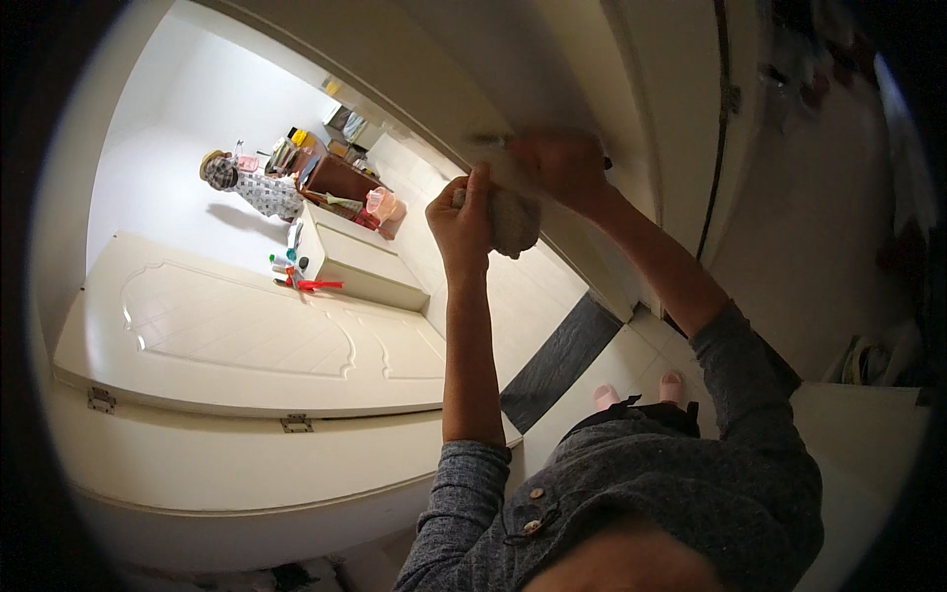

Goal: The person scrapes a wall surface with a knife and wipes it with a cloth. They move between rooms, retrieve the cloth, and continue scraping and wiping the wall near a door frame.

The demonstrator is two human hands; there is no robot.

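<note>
My left hand (462, 222) is closed around a bunched grey-brown cloth (514, 222), its thumb pointing up. The cloth hangs out to the right of the fingers. My right hand (566, 166) is just above and to the right, blurred, beside a cream door frame (540, 89). Its fingers are curled around something with a thin dark end showing at the left and a small dark tip past the far side of the hand; what it is cannot be told. A pale blurred patch lies between the two hands.
A cream panelled door (244, 333) stands open at the left on metal hinges. Beyond are a cream cabinet (370, 259), a brown table (336, 181) with piled items, a pink bin (383, 206), and hanging clothes (259, 194). A dark threshold strip (566, 362) crosses the tiled floor.
</note>
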